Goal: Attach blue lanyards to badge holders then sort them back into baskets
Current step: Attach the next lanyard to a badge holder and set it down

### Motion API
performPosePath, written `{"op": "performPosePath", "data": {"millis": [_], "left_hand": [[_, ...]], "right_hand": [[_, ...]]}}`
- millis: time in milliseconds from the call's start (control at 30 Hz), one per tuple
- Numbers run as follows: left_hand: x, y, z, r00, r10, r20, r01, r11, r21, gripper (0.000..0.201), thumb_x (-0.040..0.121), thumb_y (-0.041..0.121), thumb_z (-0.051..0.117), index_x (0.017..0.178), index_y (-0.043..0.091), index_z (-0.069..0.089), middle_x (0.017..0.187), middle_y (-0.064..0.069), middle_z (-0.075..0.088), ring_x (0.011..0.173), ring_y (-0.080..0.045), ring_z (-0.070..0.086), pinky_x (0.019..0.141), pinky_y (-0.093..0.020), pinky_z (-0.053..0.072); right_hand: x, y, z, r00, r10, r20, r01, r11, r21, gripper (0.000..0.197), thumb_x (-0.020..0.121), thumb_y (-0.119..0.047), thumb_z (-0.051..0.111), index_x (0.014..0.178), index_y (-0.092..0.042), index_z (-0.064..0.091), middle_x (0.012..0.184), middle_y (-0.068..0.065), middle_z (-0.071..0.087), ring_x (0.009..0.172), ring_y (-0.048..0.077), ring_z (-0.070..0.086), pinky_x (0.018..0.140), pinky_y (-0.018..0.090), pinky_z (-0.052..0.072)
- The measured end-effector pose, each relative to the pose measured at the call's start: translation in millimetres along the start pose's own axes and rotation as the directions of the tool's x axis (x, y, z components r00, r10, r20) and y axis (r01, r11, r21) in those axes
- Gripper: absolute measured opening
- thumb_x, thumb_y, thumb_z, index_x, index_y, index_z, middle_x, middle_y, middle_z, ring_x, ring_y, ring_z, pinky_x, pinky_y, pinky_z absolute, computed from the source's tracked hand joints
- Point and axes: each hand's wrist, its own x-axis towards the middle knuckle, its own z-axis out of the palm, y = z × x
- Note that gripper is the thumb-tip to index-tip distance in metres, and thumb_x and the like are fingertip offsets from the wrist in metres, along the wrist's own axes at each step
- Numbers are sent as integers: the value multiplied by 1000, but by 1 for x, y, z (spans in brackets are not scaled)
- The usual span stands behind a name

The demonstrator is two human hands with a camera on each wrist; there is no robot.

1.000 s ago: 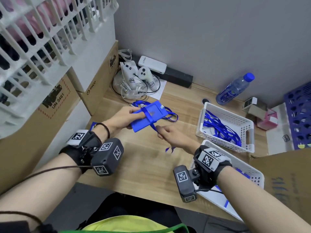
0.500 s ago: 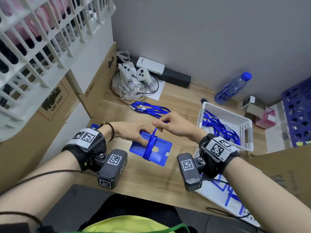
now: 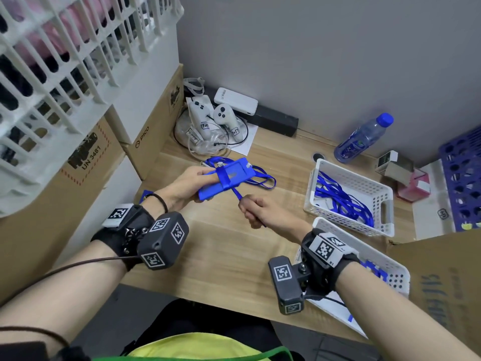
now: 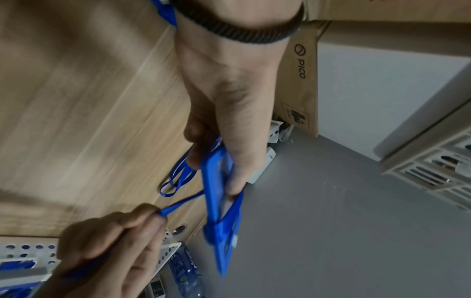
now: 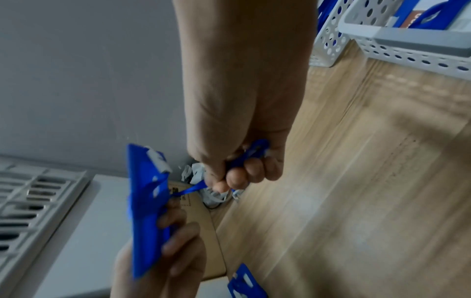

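Note:
My left hand (image 3: 205, 175) holds a blue badge holder (image 3: 229, 175) a little above the wooden table, thumb on top and fingers underneath. A blue lanyard (image 3: 236, 193) is looped around the holder's middle. Its strap runs taut to my right hand (image 3: 248, 209), which grips it in a fist just right of the holder. In the left wrist view the holder (image 4: 219, 211) shows edge-on with the strap (image 4: 178, 203) leading to the right hand (image 4: 114, 242). In the right wrist view the right hand (image 5: 242, 175) clutches the strap (image 5: 188, 189) beside the holder (image 5: 145, 211).
A white basket (image 3: 386, 220) of blue lanyards stands at the right, with a second white basket (image 3: 364, 254) nearer me. A loose lanyard (image 3: 263, 178) lies behind the holder. Another badge holder (image 5: 244, 286) lies near the cardboard boxes (image 3: 153, 142). Controllers (image 3: 208, 118) and a bottle (image 3: 361, 139) stand by the wall.
The holder lay on the table with my right hand looping the strap over it. Now my left hand has lifted it, and my right hand has pulled the strap taut toward me.

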Motion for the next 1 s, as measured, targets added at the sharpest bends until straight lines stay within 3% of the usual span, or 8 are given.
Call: {"op": "performPosePath", "data": {"millis": [67,167,367,500,600,733,833,1000], "left_hand": [[8,-5,1,992,-46,-121,44,999,-22,21,84,27,68,73,16,54,48,5,42,39,-10,38,40,-17,20],[16,-11,4,962,-68,-265,97,991,98,26,89,21,63,66,20,52,50,4,40,42,-12,32,36,-17,23],[22,-19,11,946,-13,-323,147,908,392,17,88,22,59,84,6,62,58,-2,49,38,-15,37,33,-19,29],[16,-9,31,988,37,-152,61,802,595,11,89,23,57,78,20,60,62,1,56,44,-15,49,33,-18,36],[10,1,50,998,17,61,-49,816,576,30,88,6,51,66,25,48,59,2,54,46,-15,52,37,-19,39],[13,5,54,969,-46,241,-94,837,539,19,88,0,47,86,17,54,81,-6,60,66,-22,60,49,-20,50],[16,4,53,945,-75,318,-76,896,437,26,88,5,59,112,3,51,103,-15,61,77,-22,64,54,-23,52],[20,-1,58,969,35,245,-135,905,403,23,86,18,67,103,6,57,98,-12,64,79,-22,64,58,-32,56]], "right_hand": [[-1,0,4,999,-5,35,7,998,-59,25,102,-13,35,81,-9,48,59,2,42,49,13,36,51,21,32],[2,-3,7,999,-10,51,17,992,-123,24,101,-12,35,83,-8,50,59,2,46,50,14,39,50,20,35],[7,-10,-9,999,-47,1,44,926,-375,26,97,-11,38,75,-11,52,62,1,59,45,12,49,47,17,38],[9,-16,-18,992,-123,-25,94,858,-504,26,92,-13,45,70,-8,59,61,-2,67,45,11,54,52,13,41],[9,-19,-16,981,-181,-65,115,824,-555,32,91,-19,52,62,-10,61,57,-1,67,42,6,52,51,11,38],[12,-15,-20,957,-183,-225,48,865,-499,32,86,-21,58,60,-1,61,50,2,61,41,4,48,46,12,38],[13,-11,-23,947,-166,-273,14,874,-485,33,83,-24,61,61,1,58,53,8,59,47,8,45,49,20,38],[12,-8,-26,947,-201,-251,55,870,-490,28,86,-24,62,66,-5,59,59,3,55,57,10,43,59,26,37]]}}
